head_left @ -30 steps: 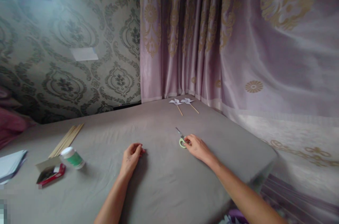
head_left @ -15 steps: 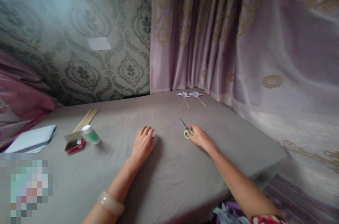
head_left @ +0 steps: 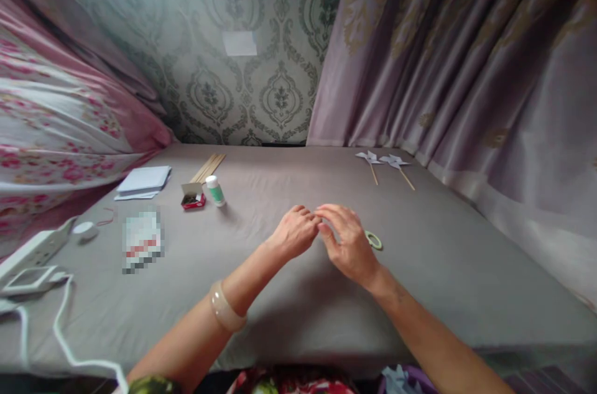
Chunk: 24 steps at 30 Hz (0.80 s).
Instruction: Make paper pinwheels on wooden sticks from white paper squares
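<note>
My left hand [head_left: 295, 233] and my right hand [head_left: 349, 246] meet over the middle of the grey bed sheet [head_left: 280, 319], fingertips touching. The left hand's fingers are curled, and I cannot see whether anything is inside them. The right hand's fingers stretch toward the left hand, thumb apart, with nothing visible in them. The green handle of a pair of scissors [head_left: 374, 240] lies on the sheet just right of my right hand, not held; its blades are hidden. A pale bangle [head_left: 224, 310] sits on my left wrist.
Two white paper pinwheels [head_left: 382, 160] on sticks lie at the back right by the curtain [head_left: 466, 71]. Wooden sticks [head_left: 209, 165], a white-green bottle [head_left: 215, 190], a red box [head_left: 193, 199] and white paper [head_left: 142, 181] lie back left. A power strip [head_left: 32, 251] and floral bedding [head_left: 56, 120] are at the left.
My right hand has left the scissors and moved left; my left hand has lifted off the sheet to meet it. The view has swung left, showing the bedding and power strip.
</note>
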Motion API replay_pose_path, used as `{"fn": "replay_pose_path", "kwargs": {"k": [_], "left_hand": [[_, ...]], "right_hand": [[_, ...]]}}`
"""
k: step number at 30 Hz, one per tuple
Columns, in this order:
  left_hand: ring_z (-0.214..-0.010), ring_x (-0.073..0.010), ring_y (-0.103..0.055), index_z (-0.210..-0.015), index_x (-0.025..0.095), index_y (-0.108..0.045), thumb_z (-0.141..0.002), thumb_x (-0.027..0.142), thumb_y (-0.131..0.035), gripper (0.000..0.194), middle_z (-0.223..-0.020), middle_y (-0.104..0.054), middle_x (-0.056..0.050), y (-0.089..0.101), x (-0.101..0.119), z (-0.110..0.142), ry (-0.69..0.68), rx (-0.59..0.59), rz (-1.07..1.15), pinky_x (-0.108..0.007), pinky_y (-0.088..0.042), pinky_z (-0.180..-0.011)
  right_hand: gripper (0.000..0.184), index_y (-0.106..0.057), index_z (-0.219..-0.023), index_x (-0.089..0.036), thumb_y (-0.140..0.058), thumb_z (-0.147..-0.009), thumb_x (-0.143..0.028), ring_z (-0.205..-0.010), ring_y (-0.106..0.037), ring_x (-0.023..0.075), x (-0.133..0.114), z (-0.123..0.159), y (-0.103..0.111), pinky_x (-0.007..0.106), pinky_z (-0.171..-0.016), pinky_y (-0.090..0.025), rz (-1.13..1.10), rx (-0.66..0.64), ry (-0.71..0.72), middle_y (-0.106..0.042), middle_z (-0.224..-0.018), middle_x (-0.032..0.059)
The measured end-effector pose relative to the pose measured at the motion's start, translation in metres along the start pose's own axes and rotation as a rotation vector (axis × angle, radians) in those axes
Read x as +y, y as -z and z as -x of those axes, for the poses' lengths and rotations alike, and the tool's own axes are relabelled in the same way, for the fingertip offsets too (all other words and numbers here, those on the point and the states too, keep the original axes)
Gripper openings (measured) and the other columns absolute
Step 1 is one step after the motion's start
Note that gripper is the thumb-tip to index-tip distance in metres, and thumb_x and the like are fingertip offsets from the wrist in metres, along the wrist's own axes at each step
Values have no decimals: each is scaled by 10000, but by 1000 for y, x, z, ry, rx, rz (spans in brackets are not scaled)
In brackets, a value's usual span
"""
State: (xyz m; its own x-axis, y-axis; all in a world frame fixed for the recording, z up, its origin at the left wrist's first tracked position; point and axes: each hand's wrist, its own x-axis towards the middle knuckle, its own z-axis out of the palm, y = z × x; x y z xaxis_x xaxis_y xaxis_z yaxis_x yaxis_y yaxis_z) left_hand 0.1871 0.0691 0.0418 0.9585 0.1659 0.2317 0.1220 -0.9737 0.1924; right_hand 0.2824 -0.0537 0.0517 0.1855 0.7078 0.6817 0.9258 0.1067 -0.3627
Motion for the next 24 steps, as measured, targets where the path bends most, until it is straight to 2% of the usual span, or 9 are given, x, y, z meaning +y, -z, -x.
{"fn": "replay_pose_path", "kwargs": {"k": [3, 5, 8, 11, 14, 17, 19, 22, 24], "left_hand": [[-1090, -197, -611, -1036, 242, -682, -818, 219, -530, 266, -1064, -697, -42, -6, 5, 16, 141, 21, 216, -349, -475, -969], [-1069, -204, -620, -1019, 248, -702, -812, 219, -523, 275, -1020, -706, -41, -9, 6, 29, 215, 51, 223, -354, -491, -937], [-1016, -235, -641, -927, 228, -739, -766, 215, -570, 234, -928, -730, -40, -3, 3, 44, 272, 78, 237, -335, -517, -857], [-921, -235, -674, -870, 187, -750, -725, 139, -583, 226, -931, -747, -34, 13, -2, 54, 112, -29, 357, -272, -522, -766], [-825, -204, -685, -837, 132, -731, -742, 66, -538, 225, -911, -743, -58, 32, -8, 61, -55, -164, 348, -258, -515, -703], [-709, -159, -656, -754, 109, -699, -748, 48, -553, 159, -788, -720, -63, 44, -15, 65, -102, -216, 277, -235, -489, -631], [-680, -146, -640, -746, 120, -689, -757, 53, -574, 133, -758, -709, -59, 50, -20, 67, -107, -225, 203, -229, -473, -615], [-746, -176, -657, -847, 145, -691, -806, 112, -584, 119, -813, -716, -74, 62, -34, 71, -34, -146, 10, -254, -469, -652], [-785, -186, -664, -916, 150, -682, -873, 156, -531, 158, -838, -718, -84, 71, -49, 76, 55, -42, -108, -272, -467, -708]], "right_hand": [[311, -614, -1140, -161, -453, -924, -316, -1119, -579, 246, -31, -8, -17, 424, -986, -435, -149, -133, 197, -665, -1157, 132], [297, -646, -1084, -164, -498, -899, -343, -1064, -608, 250, -41, -13, -24, 418, -953, -464, -219, -202, 195, -687, -1108, 128], [261, -671, -1017, -177, -541, -883, -360, -979, -643, 212, -43, -24, -29, 350, -901, -495, -423, -380, 89, -708, -1036, 92], [331, -653, -1074, -196, -602, -842, -427, -960, -654, 193, -39, -35, -31, 299, -854, -513, -694, -655, -48, -706, -1046, 54], [514, -606, -1173, -193, -664, -771, -508, -1025, -637, 223, -36, -41, -36, 315, -870, -515, -840, -800, -166, -681, -1125, 66], [626, -579, -1220, -175, -693, -727, -543, -1037, -632, 247, -40, -44, -42, 336, -872, -518, -843, -839, -221, -673, -1138, 88], [653, -561, -1251, -177, -711, -715, -516, -1062, -623, 253, -42, -46, -47, 349, -902, -509, -812, -809, -214, -661, -1169, 92], [598, -555, -1267, -207, -711, -733, -426, -1136, -586, 248, -36, -44, -60, 377, -983, -467, -703, -647, -212, -629, -1240, 86], [476, -581, -1228, -209, -642, -794, -396, -1073, -618, 228, -25, -37, -72, 386, -949, -491, -627, -580, -276, -659, -1177, 88]]}}
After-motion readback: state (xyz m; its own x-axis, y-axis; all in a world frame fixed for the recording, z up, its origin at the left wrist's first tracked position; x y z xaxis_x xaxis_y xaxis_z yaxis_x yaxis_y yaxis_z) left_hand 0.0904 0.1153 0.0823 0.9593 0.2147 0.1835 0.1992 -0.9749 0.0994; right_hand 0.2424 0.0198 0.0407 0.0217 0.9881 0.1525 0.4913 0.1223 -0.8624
